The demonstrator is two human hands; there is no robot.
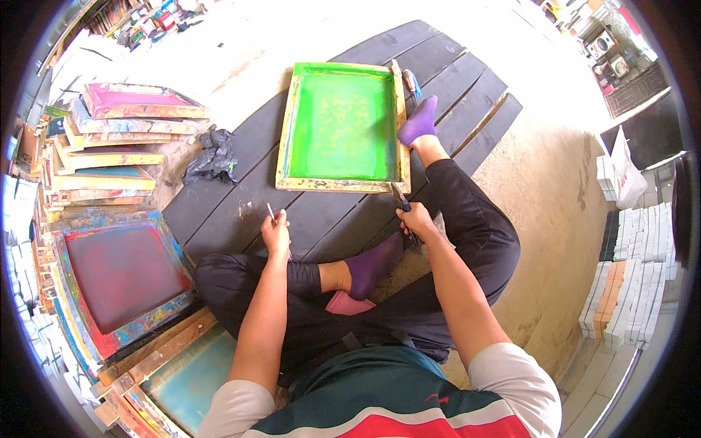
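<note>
The left hand [276, 233] pinches a thin pale stick [271, 212]; the right hand [415, 219] grips a dark-handled tool [401, 198] — its tip by the near right corner of the green framed screen [347, 124], flat on black boards [321, 219].

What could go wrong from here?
A slip of the right hand might send the dark-handled tool into the green rectangular screen; its tip is by the paint-stained wooden frame. The purple-socked foot, close beside that frame, could nudge it. The left hand's thin white stick might drop.
</note>
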